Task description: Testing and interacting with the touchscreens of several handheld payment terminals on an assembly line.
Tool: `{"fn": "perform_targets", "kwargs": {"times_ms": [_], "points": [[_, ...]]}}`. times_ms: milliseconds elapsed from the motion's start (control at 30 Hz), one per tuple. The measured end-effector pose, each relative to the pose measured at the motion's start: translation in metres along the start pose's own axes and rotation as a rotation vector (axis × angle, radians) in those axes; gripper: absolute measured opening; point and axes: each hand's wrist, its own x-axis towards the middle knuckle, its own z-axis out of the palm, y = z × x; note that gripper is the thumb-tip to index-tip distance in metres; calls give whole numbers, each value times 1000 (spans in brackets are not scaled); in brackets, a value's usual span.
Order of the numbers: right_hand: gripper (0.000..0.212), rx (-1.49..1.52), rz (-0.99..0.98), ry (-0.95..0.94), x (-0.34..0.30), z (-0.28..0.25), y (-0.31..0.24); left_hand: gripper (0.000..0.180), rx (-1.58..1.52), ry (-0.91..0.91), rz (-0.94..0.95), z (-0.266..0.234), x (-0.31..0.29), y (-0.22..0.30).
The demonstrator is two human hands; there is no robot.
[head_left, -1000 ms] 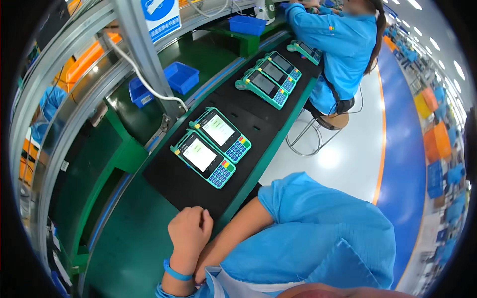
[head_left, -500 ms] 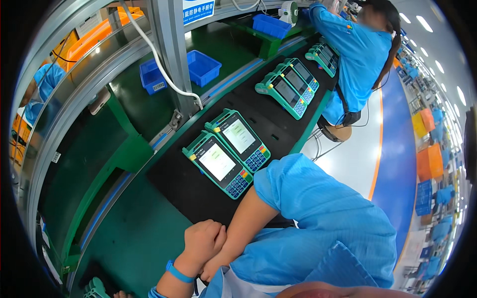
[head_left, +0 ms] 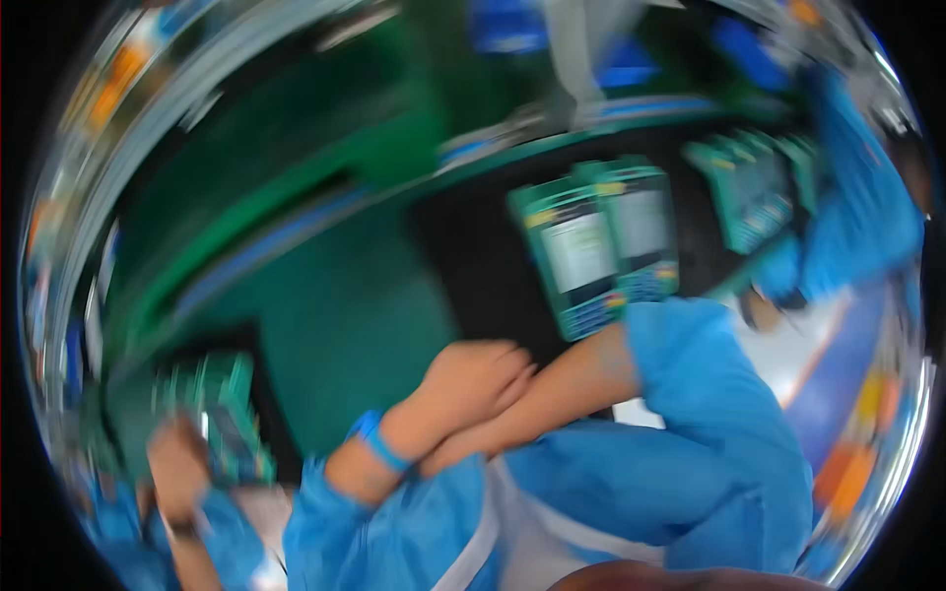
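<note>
I have the bare left hand (head_left: pixel 471 382), a plain blue band (head_left: pixel 379 441) around its wrist, lying across the bare right forearm (head_left: pixel 567 384). Its fingers are curled inward, but blur keeps me from telling whether they grip that arm or only rest on it. The right hand (head_left: pixel 440 456) is mostly hidden under the left wrist, so I cannot tell how its fingers stand.

Just beyond the right forearm I see two teal-cased handheld keypad terminals (head_left: pixel 579 251) with pale screens, side by side on a black flat mat (head_left: pixel 478 261) that covers part of the long green surface (head_left: pixel 345 295). Farther right, more teal terminals (head_left: pixel 754 192) stand in a close row near a co-worker's blue sleeve (head_left: pixel 857 217). At my lower left, a co-worker's blurred hand (head_left: pixel 177 463) is at another teal group (head_left: pixel 229 409); I cannot make out whether it touches them.
</note>
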Motion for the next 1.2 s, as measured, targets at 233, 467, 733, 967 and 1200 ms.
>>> {"fn": "perform_targets", "kwargs": {"times_ms": [233, 467, 733, 967, 1200], "points": [[11, 181, -418, -379, -2, -34, -9, 16, 230, 288, -146, -21, -18, 51], [13, -323, -831, -297, 0, -59, 6, 11, 867, 940, -496, -104, -147, 51], [10, -347, -849, -299, 0, -57, 6, 40, 1029, 809, -1412, -252, -476, -67], [9, -272, -787, -241, 5, -48, 10, 50, 286, 928, -1412, -246, -522, -187], [10, -279, -776, -318, 14, -57, -14, 42, 629, 777, -1374, -256, -559, -167]]}}
